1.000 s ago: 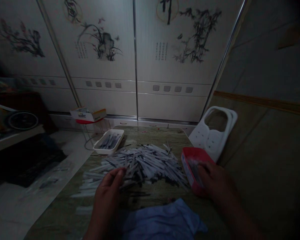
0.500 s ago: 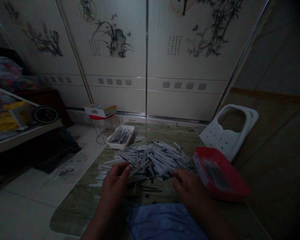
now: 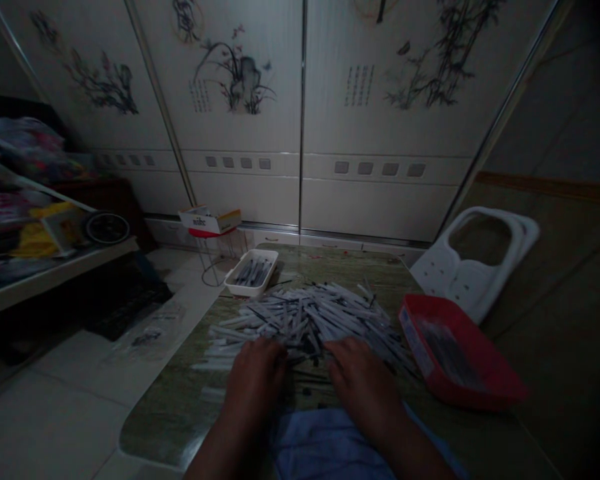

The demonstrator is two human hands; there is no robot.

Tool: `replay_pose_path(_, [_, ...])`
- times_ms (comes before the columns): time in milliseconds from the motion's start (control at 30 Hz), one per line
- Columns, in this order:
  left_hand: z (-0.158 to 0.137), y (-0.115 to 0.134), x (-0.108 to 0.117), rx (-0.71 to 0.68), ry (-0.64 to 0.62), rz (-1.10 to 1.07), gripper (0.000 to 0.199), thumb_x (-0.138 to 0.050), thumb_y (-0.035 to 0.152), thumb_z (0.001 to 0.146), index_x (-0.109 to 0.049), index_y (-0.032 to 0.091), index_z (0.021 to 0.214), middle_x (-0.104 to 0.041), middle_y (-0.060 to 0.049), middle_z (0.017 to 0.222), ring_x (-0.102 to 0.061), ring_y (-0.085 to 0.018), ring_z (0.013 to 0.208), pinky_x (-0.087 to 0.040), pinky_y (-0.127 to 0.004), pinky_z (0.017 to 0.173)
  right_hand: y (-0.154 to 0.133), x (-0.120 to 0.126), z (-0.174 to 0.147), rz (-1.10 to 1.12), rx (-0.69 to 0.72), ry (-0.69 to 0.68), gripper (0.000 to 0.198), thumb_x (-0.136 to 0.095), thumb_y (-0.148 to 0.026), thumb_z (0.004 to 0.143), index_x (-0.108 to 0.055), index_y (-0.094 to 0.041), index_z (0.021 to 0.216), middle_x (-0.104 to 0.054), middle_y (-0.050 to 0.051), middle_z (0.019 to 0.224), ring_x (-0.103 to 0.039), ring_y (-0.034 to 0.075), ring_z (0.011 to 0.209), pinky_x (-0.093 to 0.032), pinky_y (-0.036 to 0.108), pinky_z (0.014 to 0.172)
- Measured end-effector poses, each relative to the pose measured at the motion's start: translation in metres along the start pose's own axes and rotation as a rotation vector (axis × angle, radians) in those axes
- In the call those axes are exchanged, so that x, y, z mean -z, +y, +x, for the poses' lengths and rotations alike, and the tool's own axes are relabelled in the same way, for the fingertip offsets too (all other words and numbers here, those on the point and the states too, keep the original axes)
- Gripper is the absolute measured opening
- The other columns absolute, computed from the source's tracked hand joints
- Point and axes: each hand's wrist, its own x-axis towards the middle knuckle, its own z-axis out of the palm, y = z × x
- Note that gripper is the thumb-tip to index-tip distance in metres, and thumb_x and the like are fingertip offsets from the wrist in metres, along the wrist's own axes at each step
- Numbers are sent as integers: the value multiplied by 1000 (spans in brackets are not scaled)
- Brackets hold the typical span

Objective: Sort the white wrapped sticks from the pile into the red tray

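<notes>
A heap of slim whitish tubes that look like pens (image 3: pixel 330 310), mixed with thin dark sticks, spreads across the table. At its near edge, my left hand (image 3: pixel 257 370) is closed with the fingers curled down; whatever is in them is hidden. My right hand (image 3: pixel 360 377) is opposite, its fingers drawn together over the front of the heap, and I cannot make out what they hold. Between the hands lie some thin dark sticks (image 3: pixel 310 377) and small dark bits. A blue cloth (image 3: pixel 325 440) is below my wrists.
A white tray (image 3: pixel 250 291) of similar pens stands at the table's (image 3: pixel 155 413) far left. On the right is a red box (image 3: pixel 485 393) with more inside. Beyond it leans a white folding chair (image 3: pixel 520 247). A red-topped stool (image 3: pixel 210 233) carries an open carton (image 3: pixel 205 221).
My hands have come closer together at the front of the heap. The left, whose thumb and fingers showed before, is now turned knuckles up. The whole view has shifted slightly.
</notes>
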Motion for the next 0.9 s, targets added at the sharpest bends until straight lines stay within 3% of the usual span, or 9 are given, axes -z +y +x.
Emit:
replay_pose_path(100, [-1,1,-4,-80,2,161,18,-55,19,86,-72,26,88,-64,-8,94,-54,-26,93,-35,-35,78,-2,-2,1,-37,15,-14,39,-51,-18,96,-67,-28,130,-69,8,116,-59,25,111,-46,34,96])
replay_pose_path(200, [-1,1,-8,-95,7,183,17,-57,20,86,-72,26,93,-63,-7,97,-54,-26,95,-35,-35,78,-4,-6,1,-72,84,-35,45,-50,-16,95,-64,-34,135,-65,7,131,-54,26,121,-44,38,101])
replay_pose_path(367, [-1,3,-8,-104,-10,187,18,-54,20,89,-71,26,90,-61,-7,94,-54,-26,95,-35,-34,79,-7,-14,-4,-118,129,-73,39,-49,-22,97,-69,-35,129,-60,7,142,-50,31,128,-40,48,104])
replay_pose_path(633, [1,3,-9,-87,-17,116,20,-53,20,89,-73,25,92,-64,-8,94,-56,-25,94,-37,-34,80,-4,-11,-1,-54,116,-26,30,-53,-23,96,-73,-25,119,-69,7,124,-54,28,117,-41,41,102])
replay_pose_path(900, [3,-2,-15,-68,78,-183,22,-54,27,90,-74,23,98,-70,-9,98,-61,-26,98,-42,-36,88,6,22,-3,39,96,97,24,-47,-29,101,-70,-25,98,-71,5,100,-58,24,99,-44,37,88])
